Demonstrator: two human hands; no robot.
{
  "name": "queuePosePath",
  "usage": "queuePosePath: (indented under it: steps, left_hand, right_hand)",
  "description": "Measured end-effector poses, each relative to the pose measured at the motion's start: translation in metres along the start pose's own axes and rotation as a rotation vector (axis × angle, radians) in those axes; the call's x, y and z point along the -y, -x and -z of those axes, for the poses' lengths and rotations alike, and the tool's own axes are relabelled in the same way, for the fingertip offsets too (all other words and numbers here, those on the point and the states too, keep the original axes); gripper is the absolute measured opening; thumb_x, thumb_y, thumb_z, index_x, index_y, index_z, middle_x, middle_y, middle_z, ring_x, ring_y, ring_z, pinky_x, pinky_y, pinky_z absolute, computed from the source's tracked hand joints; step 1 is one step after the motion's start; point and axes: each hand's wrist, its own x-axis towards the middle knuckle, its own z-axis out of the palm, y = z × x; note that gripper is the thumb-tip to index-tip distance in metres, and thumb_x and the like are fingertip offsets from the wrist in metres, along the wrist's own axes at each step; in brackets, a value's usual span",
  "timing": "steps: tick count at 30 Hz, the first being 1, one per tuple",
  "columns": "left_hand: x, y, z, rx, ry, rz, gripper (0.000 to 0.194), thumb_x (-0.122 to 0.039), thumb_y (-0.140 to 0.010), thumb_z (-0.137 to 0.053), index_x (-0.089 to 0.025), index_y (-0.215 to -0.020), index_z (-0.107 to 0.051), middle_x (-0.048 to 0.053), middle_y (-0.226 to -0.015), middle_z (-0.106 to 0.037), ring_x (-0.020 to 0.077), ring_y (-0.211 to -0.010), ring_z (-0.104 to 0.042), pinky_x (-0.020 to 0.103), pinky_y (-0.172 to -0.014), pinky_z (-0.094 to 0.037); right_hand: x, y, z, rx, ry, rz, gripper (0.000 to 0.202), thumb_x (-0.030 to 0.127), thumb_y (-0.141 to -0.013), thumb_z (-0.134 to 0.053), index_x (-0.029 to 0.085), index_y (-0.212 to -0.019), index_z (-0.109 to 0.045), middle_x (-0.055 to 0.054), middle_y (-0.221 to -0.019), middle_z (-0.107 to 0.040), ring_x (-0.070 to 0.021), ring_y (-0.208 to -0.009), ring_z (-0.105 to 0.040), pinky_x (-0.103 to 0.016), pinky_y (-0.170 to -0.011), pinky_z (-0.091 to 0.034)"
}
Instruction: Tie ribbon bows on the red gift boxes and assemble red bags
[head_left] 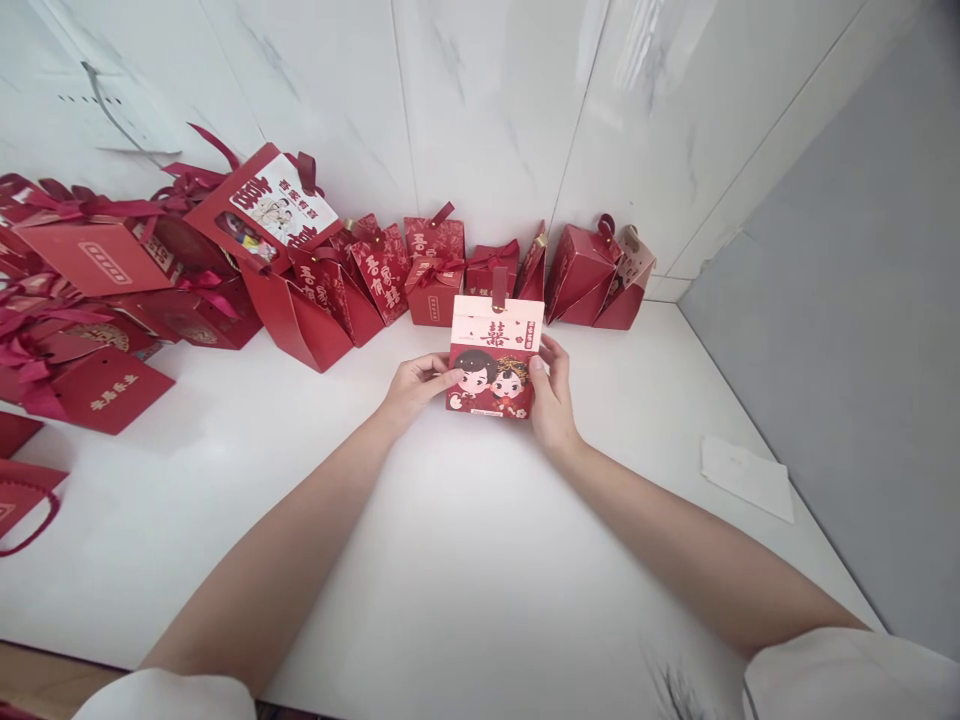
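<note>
A red and pale pink gift box (491,385) with two cartoon figures and a dark red ribbon loop on top stands upright near the middle of the white table. My left hand (422,388) grips its left side, thumb on the front face. On the right side my right hand (553,395) holds it, thumb on the front edge and fingers behind. Just behind the held box are a small red box with a bow (493,262) and another red bow-tied box (435,290).
Several red gift boxes with bows (97,255) are piled at the left. More red boxes (583,275) line the marbled wall (495,110). A white paper (746,478) lies near the right edge of the white table (465,580).
</note>
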Motion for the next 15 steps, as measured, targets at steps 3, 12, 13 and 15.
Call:
queuePosePath:
  steps: [3, 12, 13, 15]
  left_hand:
    - [0.0030, -0.0031, 0.0014, -0.165, 0.059, -0.035, 0.030, -0.037, -0.068, -0.083, -0.016, -0.065, -0.061, 0.003, -0.088, -0.071, 0.0161, -0.082, -0.063, 0.029, -0.079, -0.046]
    - [0.0020, -0.0043, 0.0039, -0.187, 0.086, 0.035, 0.028, -0.039, -0.066, -0.085, -0.015, -0.070, -0.069, 0.006, -0.090, -0.072, 0.0173, -0.081, -0.064, 0.030, -0.078, -0.049]
    - [0.0018, -0.0039, 0.0034, -0.183, 0.081, 0.033, 0.029, -0.039, -0.066, -0.084, -0.015, -0.071, -0.070, 0.006, -0.090, -0.072, 0.0171, -0.080, -0.064, 0.030, -0.078, -0.049]
    - [0.0018, -0.0034, 0.0029, -0.185, 0.077, 0.030, 0.029, -0.040, -0.066, -0.084, -0.015, -0.072, -0.070, 0.005, -0.088, -0.072, 0.0165, -0.078, -0.063, 0.029, -0.077, -0.049]
  right_hand:
    - [0.0002, 0.0028, -0.0006, 0.010, -0.007, 0.016, 0.056, 0.056, -0.087, -0.059, 0.030, -0.132, -0.040, -0.009, -0.153, -0.036, -0.0232, -0.125, -0.054, -0.040, -0.103, -0.044]
    - [-0.0059, -0.0033, -0.0007, 0.180, -0.032, -0.068, 0.031, 0.056, -0.088, -0.057, 0.025, -0.091, -0.055, -0.005, -0.120, -0.064, -0.0257, -0.121, -0.054, -0.045, -0.105, -0.039]
    - [-0.0050, -0.0035, -0.0006, 0.189, -0.047, -0.079, 0.032, 0.056, -0.087, -0.058, 0.025, -0.090, -0.054, -0.004, -0.114, -0.065, -0.0247, -0.112, -0.058, -0.044, -0.102, -0.042]
    - [-0.0042, -0.0040, -0.0006, 0.203, -0.079, -0.090, 0.031, 0.055, -0.087, -0.059, 0.024, -0.087, -0.054, -0.002, -0.108, -0.066, -0.0225, -0.102, -0.060, -0.040, -0.097, -0.045]
